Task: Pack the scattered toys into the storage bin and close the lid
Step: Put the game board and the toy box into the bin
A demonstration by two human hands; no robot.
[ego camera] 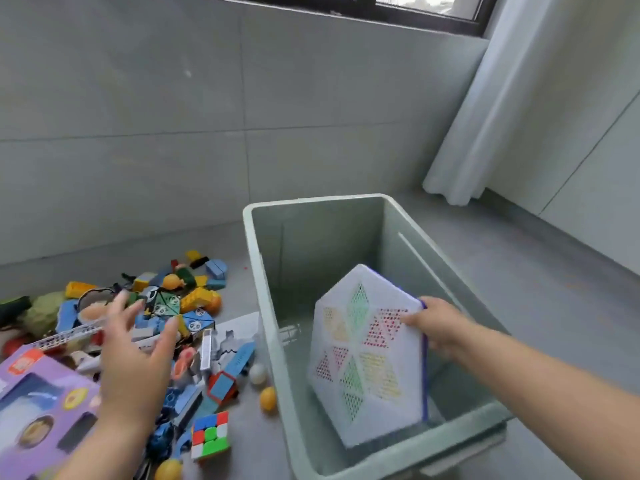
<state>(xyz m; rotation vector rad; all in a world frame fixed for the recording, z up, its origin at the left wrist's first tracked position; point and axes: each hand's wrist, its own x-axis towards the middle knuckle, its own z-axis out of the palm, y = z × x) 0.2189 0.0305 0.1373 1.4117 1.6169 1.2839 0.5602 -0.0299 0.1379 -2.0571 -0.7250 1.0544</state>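
A pale green storage bin stands open on the floor. My right hand grips the right edge of a white hexagonal checkers board with coloured triangles, held tilted inside the bin. My left hand hovers with fingers spread over the toy pile left of the bin, holding nothing. The pile has yellow and blue blocks, a puzzle cube, orange balls, a white ball and a purple toy box. No lid is in view.
A grey tiled wall rises behind the pile and the bin. A white curtain hangs at the right by the window. Bare grey floor lies right of the bin. A sheet of paper lies between the pile and the bin.
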